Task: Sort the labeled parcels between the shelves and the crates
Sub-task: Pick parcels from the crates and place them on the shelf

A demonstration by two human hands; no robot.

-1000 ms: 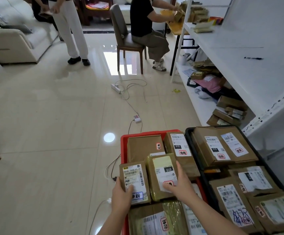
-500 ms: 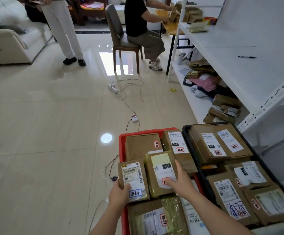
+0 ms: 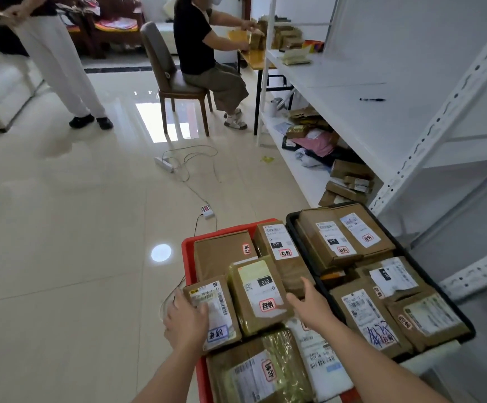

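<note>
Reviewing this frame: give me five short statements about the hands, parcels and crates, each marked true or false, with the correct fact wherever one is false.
1. The left hand rests on the parcel with the blue-bordered stamp. True.
2. That parcel lies in the black crate. False: it lies at the left edge of the red crate.
3. The right hand is lifting a parcel clear of the crates. False: its fingers are spread beside the yellow-taped parcel, and nothing is lifted.
4. A pen lies on the white shelf. True.
5. The black crate stands left of the red one. False: it stands to the right.
</note>
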